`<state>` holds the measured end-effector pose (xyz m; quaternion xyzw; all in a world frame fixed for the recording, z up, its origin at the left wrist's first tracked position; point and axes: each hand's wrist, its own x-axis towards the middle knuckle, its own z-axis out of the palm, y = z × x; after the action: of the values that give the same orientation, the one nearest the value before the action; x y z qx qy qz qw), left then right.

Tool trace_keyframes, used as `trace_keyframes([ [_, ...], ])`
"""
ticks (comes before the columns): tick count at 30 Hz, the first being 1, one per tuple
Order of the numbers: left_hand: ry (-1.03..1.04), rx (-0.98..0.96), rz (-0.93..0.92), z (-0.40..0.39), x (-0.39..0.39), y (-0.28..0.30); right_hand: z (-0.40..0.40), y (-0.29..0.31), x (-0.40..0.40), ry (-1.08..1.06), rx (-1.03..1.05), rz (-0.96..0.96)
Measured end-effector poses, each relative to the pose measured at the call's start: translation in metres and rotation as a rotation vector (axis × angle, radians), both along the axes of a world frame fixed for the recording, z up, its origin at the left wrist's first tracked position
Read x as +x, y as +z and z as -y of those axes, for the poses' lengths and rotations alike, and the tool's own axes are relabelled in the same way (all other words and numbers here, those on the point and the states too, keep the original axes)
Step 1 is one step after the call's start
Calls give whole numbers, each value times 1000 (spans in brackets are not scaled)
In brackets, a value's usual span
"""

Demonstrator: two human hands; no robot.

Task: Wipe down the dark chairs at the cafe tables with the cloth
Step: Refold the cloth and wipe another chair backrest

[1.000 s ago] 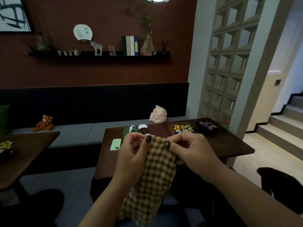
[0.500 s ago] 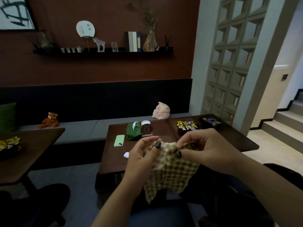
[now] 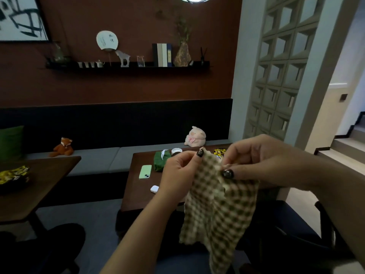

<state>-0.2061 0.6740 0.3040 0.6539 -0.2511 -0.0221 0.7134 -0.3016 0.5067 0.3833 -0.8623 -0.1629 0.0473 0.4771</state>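
**Cloth held up in both hands, chairs below**

Left hand [image 3: 178, 171] and right hand [image 3: 254, 157] each pinch the top edge of the checked cloth [image 3: 217, 210]; it hangs in front of the near table [image 3: 138, 194], hiding its right part; green phone [image 3: 145, 171] and white case [image 3: 154, 189] lie left of it; dark chair [image 3: 296, 230] near right, another dark chair [image 3: 59, 246] near left.

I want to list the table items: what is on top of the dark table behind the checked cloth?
On the table lie a green phone, a white earbud case, a green pouch, a white-lidded jar and yellow packets. The cloth and both hands cover the rest.
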Motion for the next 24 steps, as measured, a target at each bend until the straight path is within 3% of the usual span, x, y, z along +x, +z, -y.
trace_keyframes([
  [4, -95, 31, -145, -8, 5, 9, 3, -16, 14, -192, -486, 214],
  [7, -194, 39, -192, -7, 1, 12, -3, -15, 11, -110, -361, 170],
  [10, -208, 25, -164, -1, -4, 8, -6, -12, 11, -124, -460, 219],
  [15, -237, -51, -191, 7, -16, 0, -12, -15, 14, -278, -255, 321],
  [19, -346, -200, -345, 9, -23, -2, -15, -23, 13, -420, -163, 432],
  [24, -424, -300, -382, 10, -27, -5, -17, -28, 12, -569, -101, 551],
])
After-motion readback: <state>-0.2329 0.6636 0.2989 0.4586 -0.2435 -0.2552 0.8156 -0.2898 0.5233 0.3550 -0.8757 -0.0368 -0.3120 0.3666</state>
